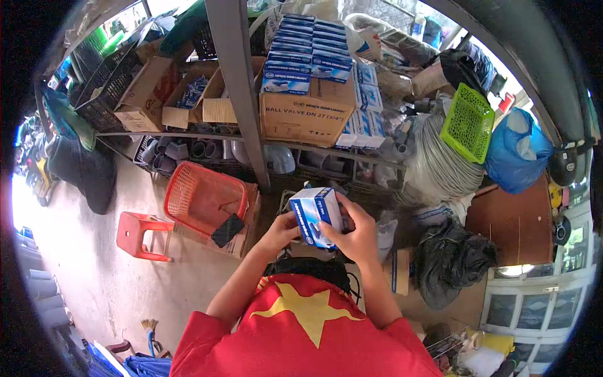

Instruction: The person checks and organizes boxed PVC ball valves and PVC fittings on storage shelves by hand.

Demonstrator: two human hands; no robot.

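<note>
A small blue-and-white cardboard box [306, 212] is held in front of my chest, tilted, with its printed face turned up toward me. My left hand [281, 233] grips its left side, fingers partly hidden behind it. On the opposite side my right hand [355, 231] wraps round the box, the thumb pressed on the printed face. Beyond it, similar blue-and-white boxes [308, 47] are stacked on top of a brown carton [306, 119] marked "BALL VALVE DN 27 (3/4")" on the metal shelf. What the held box contains cannot be seen.
A red plastic basket [206, 191] rests on a carton to the left, with a red stool [144, 235] beside it. A metal post [235, 81] rises before the shelf. On the right are coiled hose [446, 163], a green basket [468, 122] and black plastic bags [452, 261].
</note>
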